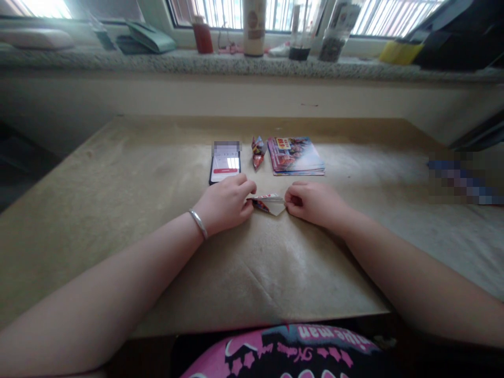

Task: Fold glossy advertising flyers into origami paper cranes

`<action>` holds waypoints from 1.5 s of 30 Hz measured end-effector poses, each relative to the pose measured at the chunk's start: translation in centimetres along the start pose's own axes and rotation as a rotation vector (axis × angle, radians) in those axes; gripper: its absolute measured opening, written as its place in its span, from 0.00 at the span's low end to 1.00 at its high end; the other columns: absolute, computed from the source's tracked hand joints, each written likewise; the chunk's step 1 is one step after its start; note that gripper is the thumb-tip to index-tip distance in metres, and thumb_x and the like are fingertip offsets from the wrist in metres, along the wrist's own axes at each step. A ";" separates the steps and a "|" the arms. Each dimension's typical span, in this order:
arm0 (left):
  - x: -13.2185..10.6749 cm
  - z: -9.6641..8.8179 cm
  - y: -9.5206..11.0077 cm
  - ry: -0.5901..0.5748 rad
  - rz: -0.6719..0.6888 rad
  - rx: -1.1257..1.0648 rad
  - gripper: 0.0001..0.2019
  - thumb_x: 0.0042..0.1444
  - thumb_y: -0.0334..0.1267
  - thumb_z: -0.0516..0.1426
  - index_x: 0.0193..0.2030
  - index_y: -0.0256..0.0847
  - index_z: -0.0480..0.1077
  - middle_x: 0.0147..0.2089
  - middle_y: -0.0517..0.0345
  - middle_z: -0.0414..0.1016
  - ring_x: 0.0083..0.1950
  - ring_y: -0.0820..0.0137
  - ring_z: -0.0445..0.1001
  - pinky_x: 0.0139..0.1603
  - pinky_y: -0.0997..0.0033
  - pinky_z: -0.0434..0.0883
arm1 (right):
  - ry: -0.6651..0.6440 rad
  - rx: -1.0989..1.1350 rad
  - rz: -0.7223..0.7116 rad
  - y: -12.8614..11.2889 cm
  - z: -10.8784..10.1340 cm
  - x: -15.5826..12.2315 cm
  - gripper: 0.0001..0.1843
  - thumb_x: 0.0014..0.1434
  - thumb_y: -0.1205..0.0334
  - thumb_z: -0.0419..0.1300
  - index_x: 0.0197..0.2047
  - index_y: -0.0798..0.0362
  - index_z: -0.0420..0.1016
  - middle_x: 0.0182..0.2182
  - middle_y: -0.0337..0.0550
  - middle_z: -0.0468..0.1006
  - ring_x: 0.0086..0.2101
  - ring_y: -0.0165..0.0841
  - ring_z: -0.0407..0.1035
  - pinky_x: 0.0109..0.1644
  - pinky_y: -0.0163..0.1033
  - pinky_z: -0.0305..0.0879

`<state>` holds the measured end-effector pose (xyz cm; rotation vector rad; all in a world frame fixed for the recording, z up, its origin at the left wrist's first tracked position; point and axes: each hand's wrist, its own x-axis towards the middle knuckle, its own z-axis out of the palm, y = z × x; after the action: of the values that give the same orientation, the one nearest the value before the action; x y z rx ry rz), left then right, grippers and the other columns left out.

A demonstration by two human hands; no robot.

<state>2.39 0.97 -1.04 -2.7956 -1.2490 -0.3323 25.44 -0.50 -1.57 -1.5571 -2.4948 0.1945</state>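
Observation:
A partly folded piece of printed paper [271, 203] lies low over the table between my two hands, its pale inner side and a coloured printed flap showing. My left hand [228, 203], with a silver bangle at the wrist, pinches its left end between thumb and fingers. At the other end, my right hand [309, 202] has its fingers curled together on the paper's right tip. Just beyond the paper stands a small folded paper figure [258, 153] in bright print. A stack of colourful printed sheets [297, 156] sits to the right of that figure.
A phone [226, 165] with a lit screen lies just past my left hand. The table [157, 173] has a beige cover. Bottles, including a red one [202, 35], and other items line the stone windowsill [165, 64]. A blurred bluish object [464, 181] is at the right.

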 end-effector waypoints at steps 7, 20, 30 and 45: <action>0.4 1.1 -0.2 0.023 0.148 -0.077 0.11 0.62 0.38 0.51 0.35 0.39 0.73 0.35 0.54 0.71 0.36 0.69 0.68 0.37 0.70 0.65 | 0.024 0.078 -0.028 0.3 0.5 0.1 0.05 0.53 0.63 0.56 0.30 0.51 0.72 0.29 0.40 0.74 0.28 0.29 0.66 0.31 0.34 0.56; 0.4 1.4 -0.4 0.021 0.072 -0.178 0.04 0.58 0.34 0.55 0.34 0.37 0.69 0.32 0.57 0.71 0.33 0.71 0.66 0.33 0.73 0.63 | 0.072 0.251 -0.139 1.1 0.7 0.1 0.01 0.53 0.66 0.57 0.31 0.52 0.70 0.28 0.39 0.73 0.29 0.30 0.66 0.33 0.34 0.58; 0.3 1.6 -0.7 0.027 0.282 -0.333 0.10 0.61 0.31 0.51 0.41 0.40 0.74 0.41 0.54 0.74 0.41 0.70 0.70 0.45 0.71 0.67 | 0.153 0.324 -0.259 1.3 1.3 0.3 0.11 0.55 0.71 0.55 0.32 0.52 0.78 0.33 0.44 0.78 0.35 0.32 0.70 0.41 0.36 0.65; 0.3 1.7 -0.6 -0.091 -0.163 -0.849 0.09 0.55 0.40 0.57 0.37 0.36 0.70 0.25 0.63 0.66 0.26 0.76 0.63 0.26 0.78 0.60 | 0.226 0.437 -0.127 0.5 1.0 0.2 0.06 0.54 0.65 0.58 0.35 0.53 0.77 0.28 0.40 0.74 0.27 0.28 0.66 0.30 0.33 0.62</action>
<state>2.42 1.88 -2.60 -3.3978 -1.6659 -0.9537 25.59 -0.12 -2.64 -1.1714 -2.1794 0.4789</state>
